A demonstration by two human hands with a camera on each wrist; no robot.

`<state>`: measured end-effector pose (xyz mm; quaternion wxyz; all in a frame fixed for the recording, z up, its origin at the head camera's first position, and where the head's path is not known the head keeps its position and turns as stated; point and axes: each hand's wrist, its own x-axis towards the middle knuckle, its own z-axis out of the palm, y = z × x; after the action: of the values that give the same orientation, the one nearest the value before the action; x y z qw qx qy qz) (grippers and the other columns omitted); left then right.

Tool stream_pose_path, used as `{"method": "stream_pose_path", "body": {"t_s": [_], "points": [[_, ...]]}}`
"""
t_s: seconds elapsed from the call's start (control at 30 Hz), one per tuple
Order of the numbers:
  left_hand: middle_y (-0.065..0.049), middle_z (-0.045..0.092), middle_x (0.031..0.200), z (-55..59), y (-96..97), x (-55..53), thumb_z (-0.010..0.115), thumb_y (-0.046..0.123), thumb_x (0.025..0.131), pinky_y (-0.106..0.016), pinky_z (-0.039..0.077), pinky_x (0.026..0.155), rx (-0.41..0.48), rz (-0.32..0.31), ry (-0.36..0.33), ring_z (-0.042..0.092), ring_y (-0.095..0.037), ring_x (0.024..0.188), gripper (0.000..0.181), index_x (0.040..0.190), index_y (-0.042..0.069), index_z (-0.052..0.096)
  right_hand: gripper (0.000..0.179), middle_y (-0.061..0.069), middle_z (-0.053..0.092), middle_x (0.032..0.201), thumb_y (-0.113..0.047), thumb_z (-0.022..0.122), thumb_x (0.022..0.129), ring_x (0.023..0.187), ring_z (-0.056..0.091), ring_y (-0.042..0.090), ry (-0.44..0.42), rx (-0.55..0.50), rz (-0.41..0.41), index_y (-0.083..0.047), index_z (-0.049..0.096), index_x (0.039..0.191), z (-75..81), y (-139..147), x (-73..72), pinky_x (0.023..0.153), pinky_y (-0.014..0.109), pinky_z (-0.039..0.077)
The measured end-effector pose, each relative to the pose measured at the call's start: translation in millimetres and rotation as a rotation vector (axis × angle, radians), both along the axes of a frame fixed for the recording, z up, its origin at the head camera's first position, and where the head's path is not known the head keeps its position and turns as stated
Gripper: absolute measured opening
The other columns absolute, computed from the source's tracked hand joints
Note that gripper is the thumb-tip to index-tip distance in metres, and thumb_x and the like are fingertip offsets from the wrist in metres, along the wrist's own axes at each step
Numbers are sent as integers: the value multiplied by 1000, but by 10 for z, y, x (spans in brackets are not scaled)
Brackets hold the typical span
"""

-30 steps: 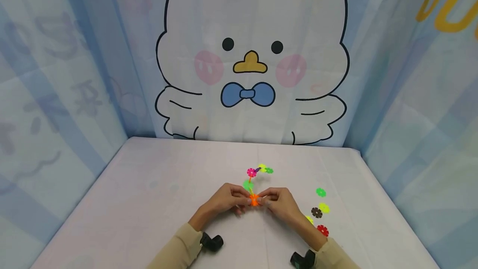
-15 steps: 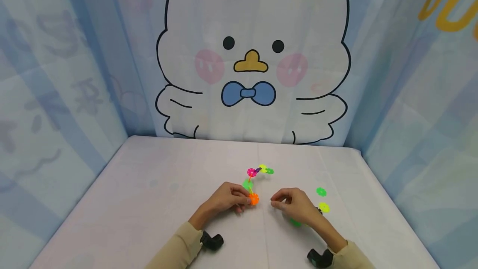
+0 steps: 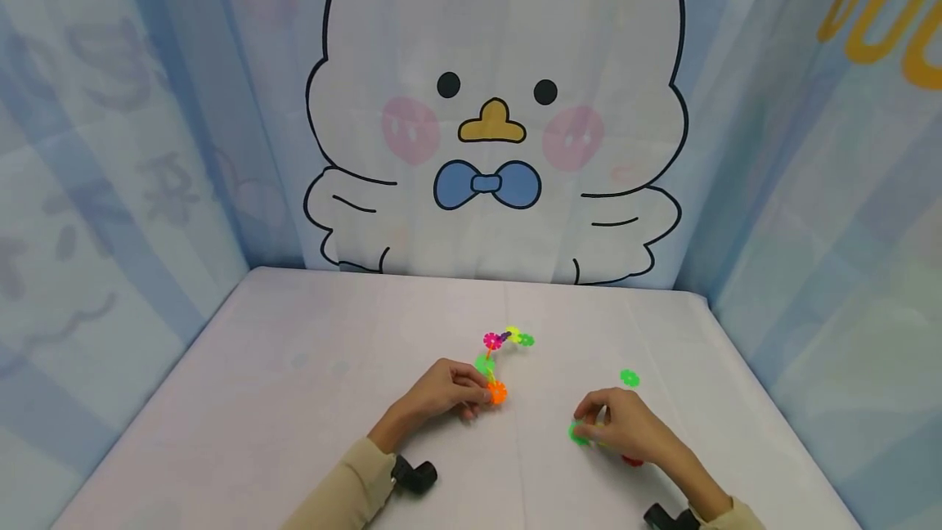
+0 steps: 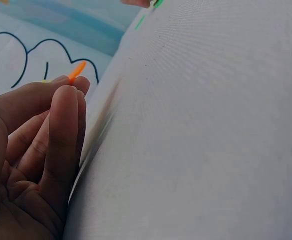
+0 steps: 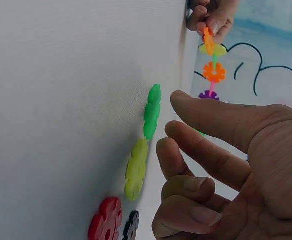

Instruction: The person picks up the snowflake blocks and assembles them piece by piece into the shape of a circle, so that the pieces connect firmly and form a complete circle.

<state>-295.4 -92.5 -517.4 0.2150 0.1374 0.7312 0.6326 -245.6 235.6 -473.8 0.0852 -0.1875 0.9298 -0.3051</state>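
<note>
My left hand [image 3: 441, 393] pinches an orange snowflake disc [image 3: 497, 393] between thumb and fingers. That disc is the near end of a linked chain, which runs up through a light green disc [image 3: 484, 364] and a pink disc [image 3: 492, 340] to a green disc [image 3: 526, 340]. Over on the right, my right hand [image 3: 625, 424] hovers by a loose green disc [image 5: 152, 112], thumb and fingers parted and a gap showing in the right wrist view. Beside it lie a yellow disc [image 5: 137, 170], a red disc [image 5: 106, 220] and a dark disc [image 5: 131, 225], mostly hidden by the hand in the head view.
Another loose green disc [image 3: 630, 378] lies on the white table [image 3: 331, 334] beyond my right hand. A curtain with a cartoon bird [image 3: 493, 235] stands behind the table, and blue curtains [image 3: 132, 186] close in the sides.
My right hand has let go of the orange disc and moved right and nearer, to the loose discs. The left hand keeps its pinch in about the same place.
</note>
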Motion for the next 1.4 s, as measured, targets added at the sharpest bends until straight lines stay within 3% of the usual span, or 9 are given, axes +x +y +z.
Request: {"method": "stream_pose_path", "body": {"t_s": [0.27,0.57,0.8,1.2,1.4], "points": [[-9,79,85,-8,-8,-10,79,8,94,-21,59,61,1,6,7,66,-11,63,16,105,-4,76,27,-5,67,88,-29,93,80,72,52,7,-45,54,-53,-14,79,97,-14,29,25,62,22,45],[-9,79,85,-8,-4,-5,77,7,94,-21,60,61,-10,19,4,67,-11,63,15,104,-3,76,28,-5,66,89,-24,94,79,79,54,11,-54,74,-91,-15,73,96,-18,-29,18,67,22,46],[-9,79,85,-6,1,-9,78,8,94,-21,60,61,-6,13,0,67,-11,64,15,105,-3,76,32,-4,66,82,-24,93,80,70,54,12,-55,78,-92,-17,67,98,-20,-40,36,61,23,44],[-9,79,85,-10,-3,-20,77,7,94,-21,59,61,12,3,3,66,-10,62,16,106,-4,75,29,-5,72,81,-20,89,85,68,58,9,-50,8,-36,-14,74,109,39,-36,33,59,24,47],[-10,80,87,8,1,-21,76,7,95,-21,60,60,5,13,-9,67,-11,63,16,106,-4,75,25,-4,74,84,-16,85,89,65,58,7,-39,-37,-67,-16,76,113,8,-93,-3,57,23,47]]}}
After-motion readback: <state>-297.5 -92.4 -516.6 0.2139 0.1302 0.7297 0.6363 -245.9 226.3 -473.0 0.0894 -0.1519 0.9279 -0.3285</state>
